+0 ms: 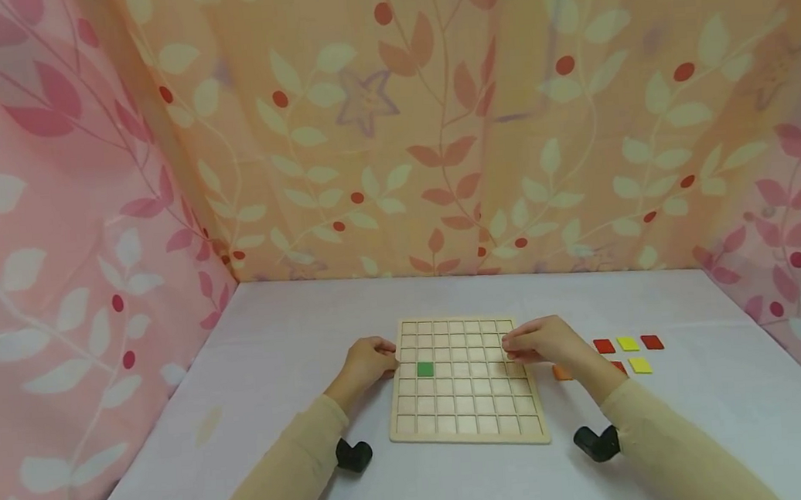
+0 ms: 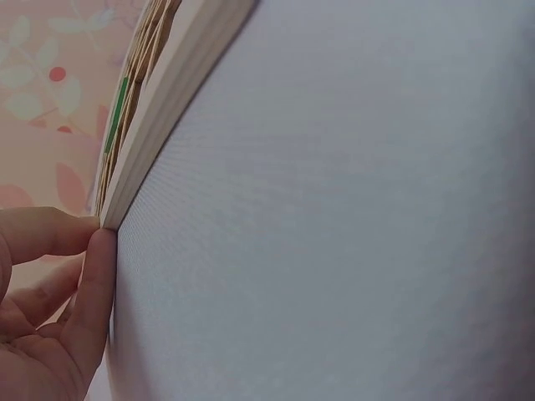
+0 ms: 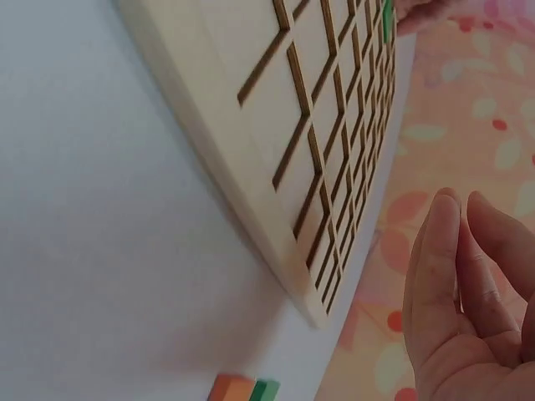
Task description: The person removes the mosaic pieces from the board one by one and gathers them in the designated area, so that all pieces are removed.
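Observation:
A pale wooden grid board lies on the table, its square cells edged by raised strips. One green tile sits in a cell toward the board's left side. My left hand is at the left edge; in the left wrist view its thumb and a finger pinch the board's rim. Over the right edge hovers my right hand. Its fingers are nearly straight, with the thumb close by and a narrow gap between the tips. Nothing shows in that gap.
Right of the board, partly behind the right forearm, lie red, yellow and orange tiles. A green tile lies beside the orange one in the right wrist view. Floral curtains enclose the white table.

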Tool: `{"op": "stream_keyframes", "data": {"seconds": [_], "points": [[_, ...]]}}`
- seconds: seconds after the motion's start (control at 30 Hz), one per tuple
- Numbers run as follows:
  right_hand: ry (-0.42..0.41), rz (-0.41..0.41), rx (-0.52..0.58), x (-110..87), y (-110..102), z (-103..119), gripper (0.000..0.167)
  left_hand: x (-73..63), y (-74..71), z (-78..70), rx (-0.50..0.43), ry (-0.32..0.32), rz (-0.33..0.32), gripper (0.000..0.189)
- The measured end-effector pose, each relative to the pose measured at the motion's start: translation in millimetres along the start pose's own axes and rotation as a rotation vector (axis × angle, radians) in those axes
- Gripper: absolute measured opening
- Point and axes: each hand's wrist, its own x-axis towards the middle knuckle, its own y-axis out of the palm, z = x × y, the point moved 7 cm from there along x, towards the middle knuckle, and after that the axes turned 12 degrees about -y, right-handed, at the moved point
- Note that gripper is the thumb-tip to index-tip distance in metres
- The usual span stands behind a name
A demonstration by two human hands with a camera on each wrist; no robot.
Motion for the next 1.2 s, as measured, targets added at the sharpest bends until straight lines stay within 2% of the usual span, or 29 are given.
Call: {"op": "stream_keyframes", "data": {"seconds": [0.3,0.47,0.7,1.0,1.2], "points": [[-0.067,0.034,0.064,9.3,30,6,0.033,0.7,-0.2,-0.2,-0.014,0.01,-0.007,0.024],[-0.068,0.051,0.113,14.0,48,7,0.034,0.8,-0.5,0.2,-0.013,0.001,-0.011,0.025],[-0.024,0.033,0.124,20.8,66,4,0.031,1.2,1.7,0.4,-0.006,0.0,-0.012,0.023],[-0.026,0.069,0.145,25.0,90,4,0.027,0.0,1.2,-0.3,0.0,-0.01,-0.009,0.022],[0.013,0.061,0.192,27.9,103,3,0.026,0.0,-0.9,0.1,-0.012,-0.004,-0.005,0.023]]}}
